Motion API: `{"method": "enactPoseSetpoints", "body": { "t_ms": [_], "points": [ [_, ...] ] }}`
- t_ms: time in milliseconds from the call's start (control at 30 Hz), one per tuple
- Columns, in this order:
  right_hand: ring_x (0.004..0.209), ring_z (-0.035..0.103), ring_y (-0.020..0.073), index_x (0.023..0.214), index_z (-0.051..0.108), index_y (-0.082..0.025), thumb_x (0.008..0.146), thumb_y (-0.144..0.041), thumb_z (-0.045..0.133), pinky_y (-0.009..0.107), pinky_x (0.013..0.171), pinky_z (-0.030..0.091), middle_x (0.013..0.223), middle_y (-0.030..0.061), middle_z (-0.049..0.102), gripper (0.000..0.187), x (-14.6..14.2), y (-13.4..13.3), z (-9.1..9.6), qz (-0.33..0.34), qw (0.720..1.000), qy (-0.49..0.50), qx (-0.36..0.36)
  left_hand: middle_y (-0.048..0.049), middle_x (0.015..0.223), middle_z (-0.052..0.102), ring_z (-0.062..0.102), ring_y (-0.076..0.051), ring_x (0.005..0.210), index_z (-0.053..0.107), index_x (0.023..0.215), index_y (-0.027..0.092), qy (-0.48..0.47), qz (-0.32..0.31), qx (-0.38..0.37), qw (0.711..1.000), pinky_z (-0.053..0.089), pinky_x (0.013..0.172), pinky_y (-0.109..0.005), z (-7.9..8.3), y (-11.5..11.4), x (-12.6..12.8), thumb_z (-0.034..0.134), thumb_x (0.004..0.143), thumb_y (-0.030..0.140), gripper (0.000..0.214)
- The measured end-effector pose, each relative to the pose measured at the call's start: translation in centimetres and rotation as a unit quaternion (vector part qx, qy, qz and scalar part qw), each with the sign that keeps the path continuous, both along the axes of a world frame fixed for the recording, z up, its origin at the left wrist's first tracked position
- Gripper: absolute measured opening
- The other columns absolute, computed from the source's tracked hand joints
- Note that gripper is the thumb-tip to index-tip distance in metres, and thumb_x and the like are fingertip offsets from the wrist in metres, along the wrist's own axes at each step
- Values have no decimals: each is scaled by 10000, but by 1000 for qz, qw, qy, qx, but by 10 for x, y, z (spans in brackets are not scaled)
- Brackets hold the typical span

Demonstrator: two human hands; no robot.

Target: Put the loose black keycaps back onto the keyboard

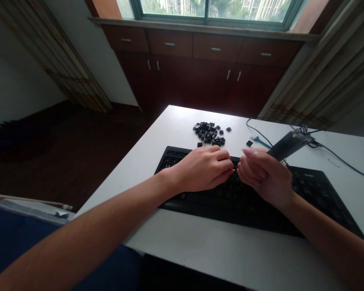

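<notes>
A black keyboard (pixel 200 200) lies across the white table in front of me, with bare key sockets showing at its left end. My left hand (pixel 208 167) is over its left half, palm down, the fingers bent and pinched together at the tips. Whatever they hold, if anything, is hidden. My right hand (pixel 265 173) is closed just to the right of it, over the middle of the keyboard. From its grip a dark grey, flat-sided, handle-like object (pixel 286 144) sticks up to the right; its lower end is out of sight in the fist.
Behind the keyboard is a heap of loose black keycaps (pixel 208 132). A single keycap (pixel 249 143) and a blue tool (pixel 261 141) lie near my right hand. A thin black cable (pixel 342 158) runs across the right side of the white table (pixel 182 230).
</notes>
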State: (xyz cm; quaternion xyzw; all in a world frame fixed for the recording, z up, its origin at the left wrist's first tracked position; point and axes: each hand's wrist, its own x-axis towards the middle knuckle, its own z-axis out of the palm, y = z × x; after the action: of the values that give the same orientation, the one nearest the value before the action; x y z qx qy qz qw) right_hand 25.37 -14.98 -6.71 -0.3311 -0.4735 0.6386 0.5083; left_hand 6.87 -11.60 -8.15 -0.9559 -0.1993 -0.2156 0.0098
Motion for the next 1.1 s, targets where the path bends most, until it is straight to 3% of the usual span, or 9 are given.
{"method": "enactPoseSetpoints", "body": {
  "t_ms": [200, 467, 700, 967, 1100],
  "points": [
    [339, 276, 89, 461, 383, -208, 907, -283, 535, 307, 399, 184, 388, -53, 285, 478, 4, 0, 4, 31, 998, 13, -47, -80, 993, 672, 603, -180, 880, 672, 938, 137, 3, 0, -2, 1000, 507, 834, -323, 0, 0, 0, 402, 1023, 285, 320],
    [325, 200, 71, 426, 266, -216, 859, -244, 595, 291, 378, 128, 344, -61, 256, 544, -7, 0, -2, -70, 996, 47, -42, -78, 990, 668, 595, -177, 875, 671, 940, 141, 1, 7, -5, 1000, 504, 834, -320, 0, 0, 0, 405, 1022, 282, 312],
    [356, 280, 70, 428, 413, -199, 859, -263, 664, 286, 401, 189, 386, -58, 336, 503, -12, -4, -6, -112, 993, -9, 38, -82, 987, 669, 590, -175, 856, 671, 928, 142, 0, 3, 0, 1000, 504, 802, -316, 1, 0, 0, 414, 1017, 279, 304],
    [307, 199, 75, 412, 270, -227, 874, -239, 582, 285, 371, 118, 346, -64, 234, 558, -10, 12, 3, -97, 986, 2, -134, -86, 980, 672, 598, -178, 870, 675, 933, 137, -1, 7, -2, 1000, 509, 820, -321, -1, 0, 0, 409, 1018, 282, 315],
    [303, 223, 77, 414, 299, -227, 862, -226, 606, 282, 368, 136, 345, -64, 259, 543, -12, 15, 1, -116, 985, -28, -122, -83, 990, 672, 596, -175, 868, 675, 942, 139, -4, 6, -3, 1000, 507, 817, -317, -1, 0, 0, 413, 1017, 276, 305]
  ]
}}
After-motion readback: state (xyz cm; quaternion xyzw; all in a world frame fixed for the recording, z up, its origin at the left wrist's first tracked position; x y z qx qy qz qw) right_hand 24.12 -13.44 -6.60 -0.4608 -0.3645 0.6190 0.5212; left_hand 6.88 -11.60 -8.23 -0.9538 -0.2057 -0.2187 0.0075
